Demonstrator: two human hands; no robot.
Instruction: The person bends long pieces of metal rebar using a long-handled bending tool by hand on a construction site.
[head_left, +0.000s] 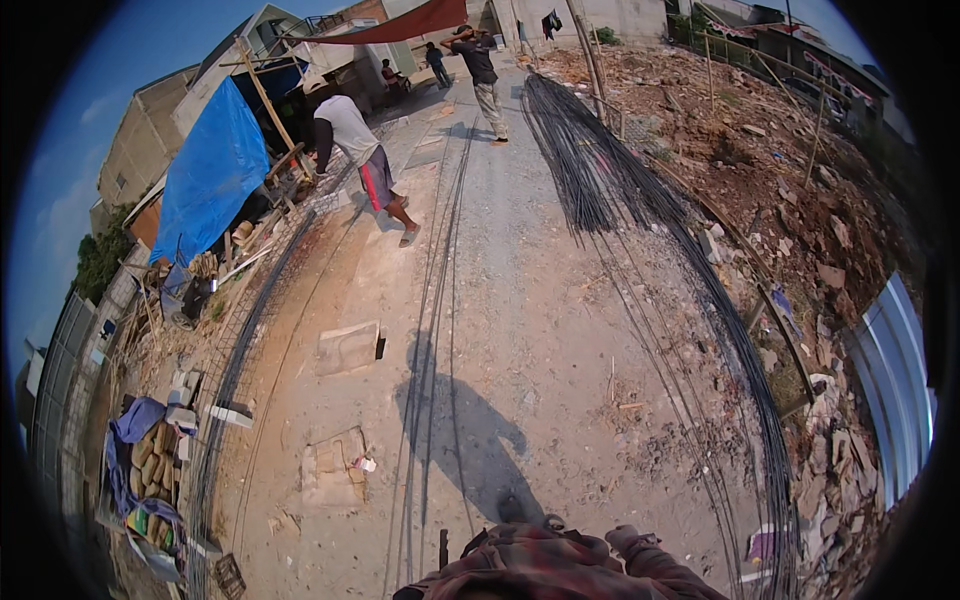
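Observation:
Just beside my checked shirt (540, 565), at the lower edge, my right hand (624, 540) hangs low over the concrete ground. It is small in the picture, and its fingers do not show clearly enough to tell whether it holds anything. My left hand is out of the picture. A short dark upright piece (443, 548) shows left of the shirt; what it belongs to is hidden. Long thin steel bars (432, 330) lie lengthwise on the ground ahead of me, left of centre. My shadow (450, 420) falls across some of them.
A thick bundle of steel bars (590, 160) runs down the right side, beside rubble (760, 130). More bars (240, 360) line the left. A person in shorts (350, 140) bends at left; another in dark clothes (480, 70) stands farther off. A blue tarp (215, 170) hangs left.

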